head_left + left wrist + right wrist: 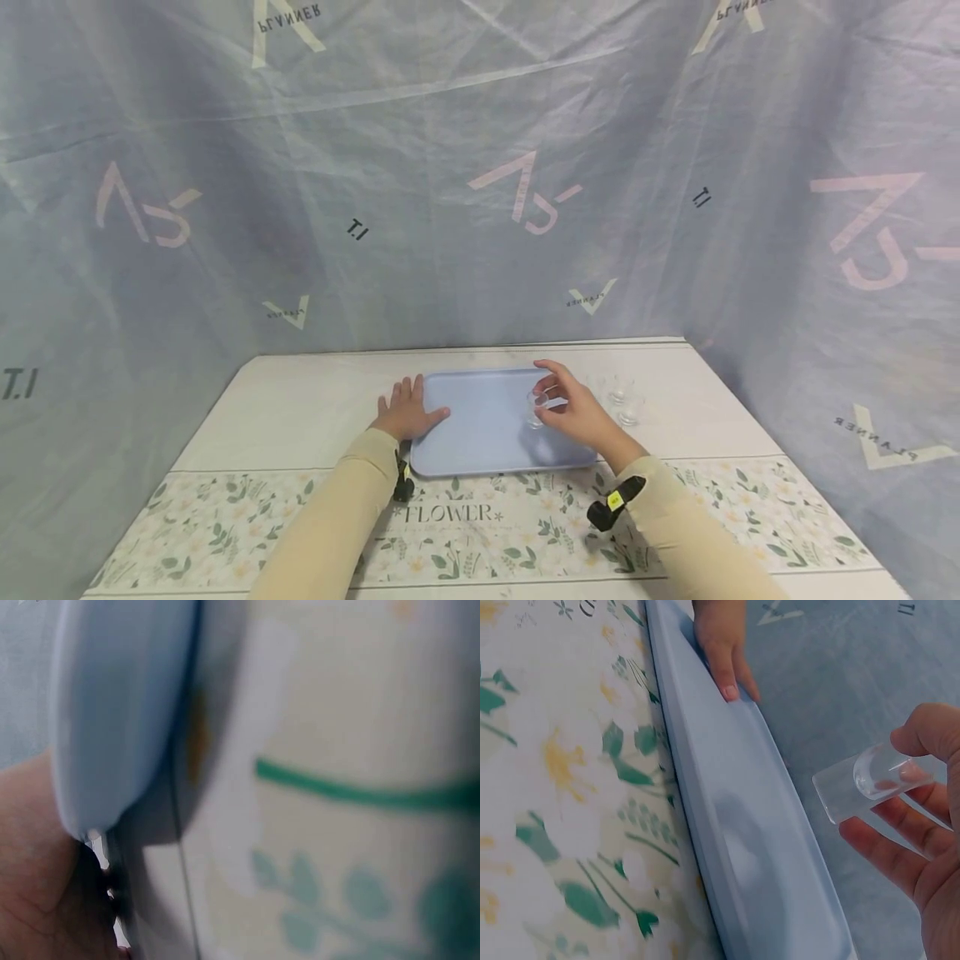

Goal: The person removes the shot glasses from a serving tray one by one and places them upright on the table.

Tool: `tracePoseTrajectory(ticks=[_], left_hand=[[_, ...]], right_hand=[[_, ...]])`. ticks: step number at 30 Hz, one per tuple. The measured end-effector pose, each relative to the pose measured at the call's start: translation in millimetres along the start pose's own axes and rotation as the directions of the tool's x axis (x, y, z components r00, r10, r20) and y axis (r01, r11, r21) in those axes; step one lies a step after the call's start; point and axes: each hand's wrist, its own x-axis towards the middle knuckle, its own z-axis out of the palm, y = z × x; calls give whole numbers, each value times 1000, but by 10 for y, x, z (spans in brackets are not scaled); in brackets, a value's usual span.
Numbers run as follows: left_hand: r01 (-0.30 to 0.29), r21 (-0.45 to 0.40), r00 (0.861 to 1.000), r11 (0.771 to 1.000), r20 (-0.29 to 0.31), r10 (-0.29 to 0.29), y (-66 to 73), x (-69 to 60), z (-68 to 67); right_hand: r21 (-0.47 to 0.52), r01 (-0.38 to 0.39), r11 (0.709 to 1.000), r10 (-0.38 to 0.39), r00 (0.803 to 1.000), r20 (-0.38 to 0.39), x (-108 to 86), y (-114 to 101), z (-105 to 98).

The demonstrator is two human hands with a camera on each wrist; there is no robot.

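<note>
A pale blue rectangular tray [480,433] lies on the table. Over its right half, my right hand [573,414] pinches a small clear shot glass [535,422] between thumb and fingers. The right wrist view shows that shot glass [844,787] above the tray [712,765], its thick base towards the thumb side hard to make out. My left hand [407,414] rests on the tray's left edge, fingers spread and thumb over the rim. Only the palm side of the left hand [34,870] shows in the left wrist view, beside the tray wall [120,712].
Several more clear glasses [628,415] stand just right of the tray, partly behind my right hand. A flower-patterned band [480,533] crosses the light tablecloth in front. Blue-grey printed fabric [420,183] hangs behind and on both sides.
</note>
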Motion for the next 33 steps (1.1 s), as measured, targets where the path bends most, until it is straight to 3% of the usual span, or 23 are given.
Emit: tracePoseTrajectory(ticks=[6,13,23,26,30,33], left_hand=[[5,7,1000,1000,2,-5,-9,-6,1],[-16,-53,1000,998,-21,15,-49,26,36],[6,-6,1000,1000,-9,-6,52,-90,-67],[3,-6,1000,1000,-13,-3,58,-96,-72],[0,-31,1000,1000,-5,0,-9,-2,0],[3,-49,1000,999,1,-3,-60,78,74]], right_hand=[[-9,-14,1000,14,1000,-12,-51,5,-128],[-34,-10,999,9,1000,-28,-123,0,-282],[-80,-23,997,19,999,-49,-246,7,-541],[-93,-34,995,29,998,-51,-291,-178,-626],[-113,-59,992,53,997,-61,-347,-337,-714],[-130,-73,989,63,995,-76,-383,-169,-763]])
